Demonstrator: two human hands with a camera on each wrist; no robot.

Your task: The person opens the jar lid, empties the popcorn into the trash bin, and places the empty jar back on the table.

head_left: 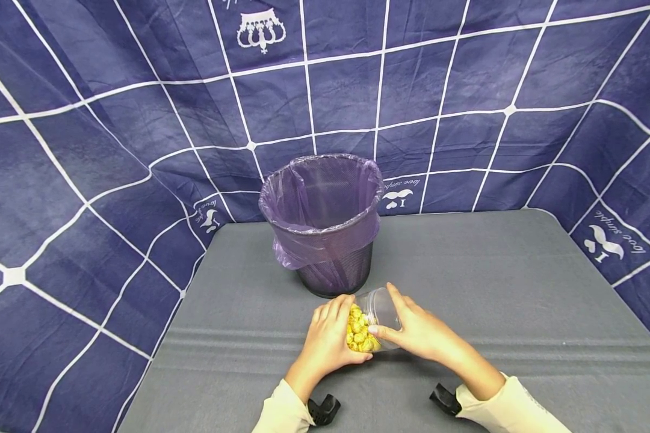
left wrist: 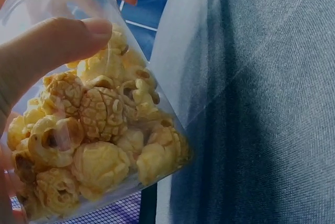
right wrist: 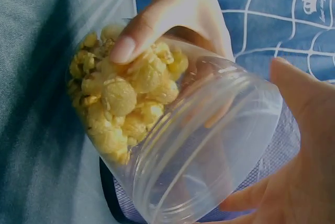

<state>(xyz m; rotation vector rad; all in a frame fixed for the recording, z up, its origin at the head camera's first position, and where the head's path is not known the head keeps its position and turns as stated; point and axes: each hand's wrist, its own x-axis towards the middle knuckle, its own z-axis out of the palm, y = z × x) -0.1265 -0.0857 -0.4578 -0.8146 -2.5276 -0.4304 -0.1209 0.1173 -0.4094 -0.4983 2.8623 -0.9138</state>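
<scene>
A clear plastic jar [head_left: 386, 308] of yellow popcorn [head_left: 359, 334] lies tilted on its side between the hands, low in front of the bin in the head view. My left hand [head_left: 330, 337] grips the popcorn-filled end, its thumb [left wrist: 68, 41] pressed along the side wall. At the other end, my right hand [head_left: 419, 328] spans the jar's ringed, clear end, with thumb and fingers on opposite sides. Popcorn [right wrist: 123, 96] gathers toward the base in the right wrist view, while the ringed end [right wrist: 209, 156] holds none.
Behind the jar stands a black mesh bin [head_left: 352, 270] lined with a purple plastic bag [head_left: 325, 240]. Grey cloth [head_left: 466, 270] covers the table. A blue curtain with white lines [head_left: 336, 96] surrounds the back and sides. Black mounts [head_left: 325, 411] sit at both wrists.
</scene>
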